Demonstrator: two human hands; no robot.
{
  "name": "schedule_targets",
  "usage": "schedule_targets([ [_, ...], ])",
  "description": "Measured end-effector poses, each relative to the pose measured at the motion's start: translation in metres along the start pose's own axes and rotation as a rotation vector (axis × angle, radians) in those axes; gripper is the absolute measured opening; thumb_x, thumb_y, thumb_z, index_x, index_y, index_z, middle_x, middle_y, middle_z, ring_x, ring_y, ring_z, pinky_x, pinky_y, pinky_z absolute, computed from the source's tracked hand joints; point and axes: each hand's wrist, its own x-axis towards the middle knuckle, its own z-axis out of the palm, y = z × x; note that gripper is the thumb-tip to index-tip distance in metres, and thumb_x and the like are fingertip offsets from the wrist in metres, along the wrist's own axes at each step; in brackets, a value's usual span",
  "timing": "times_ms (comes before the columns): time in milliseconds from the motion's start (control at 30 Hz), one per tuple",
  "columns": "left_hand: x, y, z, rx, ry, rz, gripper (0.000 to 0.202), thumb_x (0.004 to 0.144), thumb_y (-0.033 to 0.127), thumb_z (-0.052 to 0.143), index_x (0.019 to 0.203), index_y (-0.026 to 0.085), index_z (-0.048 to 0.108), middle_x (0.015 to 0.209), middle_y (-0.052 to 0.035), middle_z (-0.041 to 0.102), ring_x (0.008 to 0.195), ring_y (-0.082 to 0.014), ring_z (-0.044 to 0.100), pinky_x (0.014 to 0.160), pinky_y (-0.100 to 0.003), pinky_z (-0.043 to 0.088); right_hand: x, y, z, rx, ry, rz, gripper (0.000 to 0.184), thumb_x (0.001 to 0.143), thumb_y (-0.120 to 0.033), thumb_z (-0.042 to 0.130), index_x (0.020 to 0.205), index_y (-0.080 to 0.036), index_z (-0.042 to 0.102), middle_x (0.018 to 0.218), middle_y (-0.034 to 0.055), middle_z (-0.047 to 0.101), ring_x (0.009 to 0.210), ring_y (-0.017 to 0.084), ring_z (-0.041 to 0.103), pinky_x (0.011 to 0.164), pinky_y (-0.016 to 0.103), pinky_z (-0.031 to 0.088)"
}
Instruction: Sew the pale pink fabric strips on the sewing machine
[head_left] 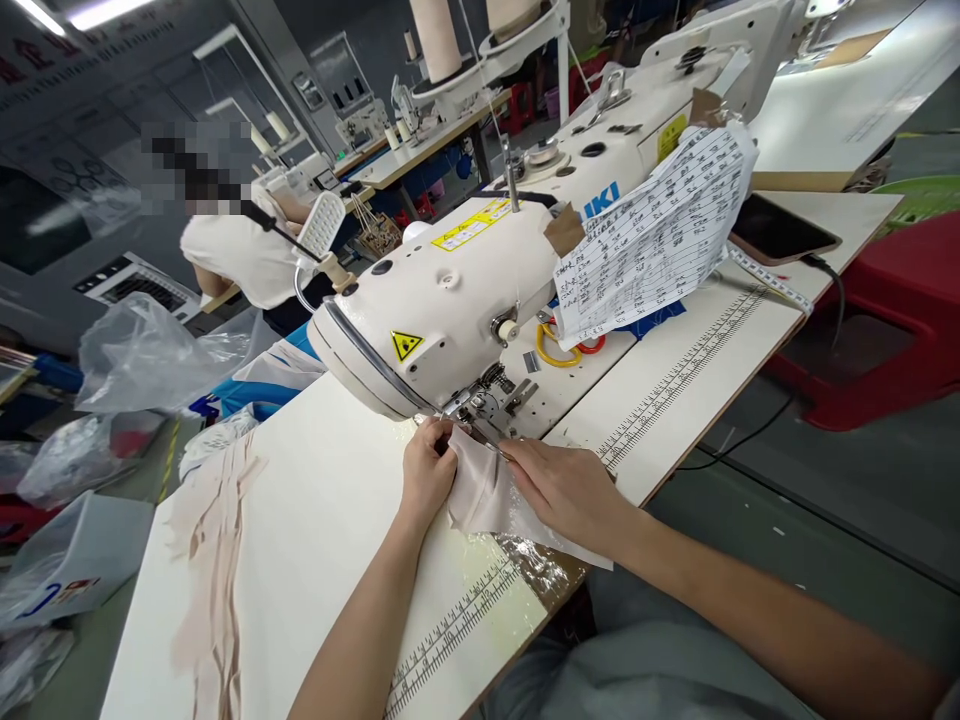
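My left hand (pixel 429 468) pinches the edge of a pale pink piece of fabric (pixel 480 492) just in front of the presser foot of a white sewing machine (pixel 442 300). My right hand (pixel 562 492) lies over the same fabric on its right side, fingers closed on a thin metal tool (pixel 487 440) that points toward the needle area; it looks like tweezers, but its full shape is hidden. The fabric drapes toward the table's front edge. The needle itself is too small to make out.
Long pink fabric strips (pixel 221 590) lie on the table's left. A handwritten sheet (pixel 660 235) hangs on the machine, near yellow-handled scissors (pixel 556 348), a phone (pixel 780 228) and a tape measure (pixel 769 278). A red stool (pixel 870 320) stands right; another person (pixel 240 250) sits beyond.
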Motion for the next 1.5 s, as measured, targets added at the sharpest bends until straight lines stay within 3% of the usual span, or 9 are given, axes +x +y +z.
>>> schedule_targets([
  [533, 0.0, -0.001, -0.003, -0.024, -0.017, 0.031, 0.014, 0.077, 0.03, 0.055, 0.076, 0.022, 0.067, 0.081, -0.0016, 0.065, 0.082, -0.0185, 0.061, 0.077, -0.031, 0.048, 0.003, -0.004, -0.004, -0.035, -0.079, 0.048, 0.025, 0.1, -0.017, 0.043, 0.119, -0.015, 0.059, 0.095, 0.0095, 0.072, 0.083, 0.02, 0.07, 0.058, 0.025, 0.045],
  [767, -0.002, -0.001, 0.001, 0.153, -0.008, 0.05, 0.022, 0.073, 0.023, 0.052, 0.09, 0.022, 0.066, 0.087, -0.0026, 0.064, 0.082, -0.0186, 0.059, 0.072, -0.031, 0.047, 0.004, -0.006, -0.005, -0.066, -0.109, 0.064, 0.025, 0.1, -0.016, 0.043, 0.121, -0.015, 0.057, 0.091, 0.0062, 0.07, 0.08, 0.019, 0.069, 0.051, 0.026, 0.041],
  [900, -0.001, -0.003, 0.001, 0.248, 0.034, 0.119, 0.024, 0.066, 0.017, 0.05, 0.086, 0.022, 0.063, 0.086, -0.0031, 0.064, 0.082, -0.0196, 0.058, 0.072, -0.032, 0.047, 0.004, -0.007, -0.008, -0.074, -0.14, 0.079, 0.026, 0.1, -0.015, 0.044, 0.124, -0.014, 0.055, 0.092, 0.0054, 0.07, 0.081, 0.019, 0.07, 0.052, 0.026, 0.041],
  [1067, -0.001, -0.003, -0.001, 0.115, 0.028, 0.051, 0.014, 0.077, 0.029, 0.054, 0.081, 0.022, 0.065, 0.084, -0.0022, 0.067, 0.08, -0.0186, 0.061, 0.073, -0.031, 0.048, 0.002, -0.006, -0.008, -0.053, -0.113, 0.061, 0.023, 0.097, -0.012, 0.048, 0.119, -0.014, 0.056, 0.092, 0.0054, 0.069, 0.081, 0.019, 0.069, 0.053, 0.025, 0.041],
  [1267, -0.002, 0.004, -0.003, 0.021, 0.038, -0.01, 0.015, 0.076, 0.034, 0.06, 0.077, 0.021, 0.068, 0.083, -0.0016, 0.07, 0.08, -0.018, 0.063, 0.073, -0.029, 0.049, 0.004, -0.007, -0.006, -0.062, -0.123, 0.077, 0.021, 0.096, -0.013, 0.048, 0.116, -0.016, 0.056, 0.088, 0.0041, 0.068, 0.077, 0.018, 0.068, 0.051, 0.024, 0.038],
  [1400, -0.003, 0.005, -0.003, 0.05, 0.062, 0.052, 0.017, 0.079, 0.036, 0.062, 0.072, 0.021, 0.066, 0.08, -0.001, 0.069, 0.076, -0.0165, 0.063, 0.067, -0.027, 0.048, 0.004, -0.009, -0.007, -0.114, -0.12, 0.087, 0.025, 0.094, -0.009, 0.048, 0.116, -0.016, 0.055, 0.09, 0.0051, 0.067, 0.077, 0.018, 0.067, 0.054, 0.025, 0.041],
  [1500, -0.003, 0.003, -0.003, 0.136, 0.071, 0.194, 0.013, 0.082, 0.03, 0.06, 0.074, 0.022, 0.066, 0.081, -0.001, 0.069, 0.077, -0.0165, 0.063, 0.066, -0.028, 0.049, 0.004, -0.011, -0.007, -0.165, -0.086, 0.064, 0.029, 0.091, -0.005, 0.049, 0.117, -0.015, 0.055, 0.09, 0.0062, 0.066, 0.076, 0.019, 0.066, 0.057, 0.026, 0.042],
])
